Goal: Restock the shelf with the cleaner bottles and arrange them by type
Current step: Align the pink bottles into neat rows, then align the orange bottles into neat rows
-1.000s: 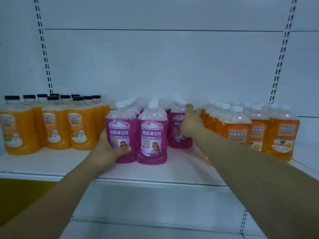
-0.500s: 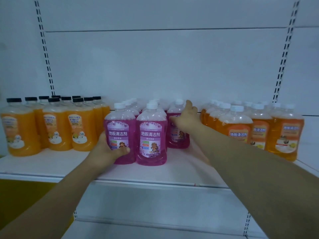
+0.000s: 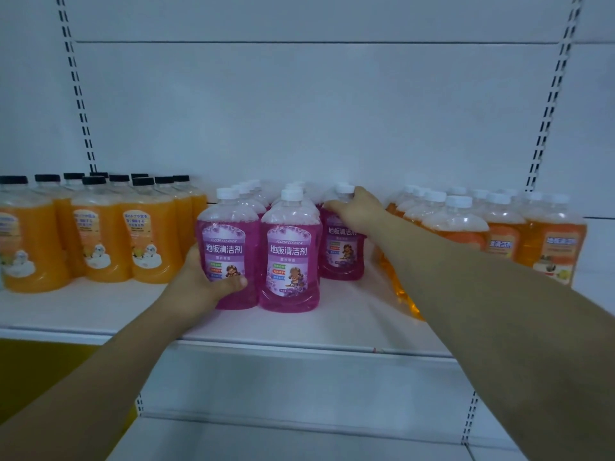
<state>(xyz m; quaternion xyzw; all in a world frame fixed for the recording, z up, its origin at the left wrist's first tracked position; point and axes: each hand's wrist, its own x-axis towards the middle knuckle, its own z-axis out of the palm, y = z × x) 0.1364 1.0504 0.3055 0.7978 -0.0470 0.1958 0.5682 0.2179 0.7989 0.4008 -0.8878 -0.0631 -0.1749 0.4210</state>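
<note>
On the shelf point(image 3: 349, 327), the left hand point(image 3: 199, 287) gripped the front purple bottle point(image 3: 228, 231), thumb curled across its label. The right hand point(image 3: 357, 209) held the back purple bottle point(image 3: 342, 252) at its shoulder, fingers curled, with the middle purple bottle point(image 3: 289, 257) between the 2 hands. Black-capped orange bottles point(image 3: 103, 241) stood left of the left hand, white-capped orange bottles point(image 3: 552, 241) right of the right hand.

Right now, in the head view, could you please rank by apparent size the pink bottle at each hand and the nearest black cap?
1. Front pink bottle, in the left hand: largest, being nearer.
2. Rear pink bottle, under the right hand: same type, likely equal.
3. Black cap: smallest.
</note>
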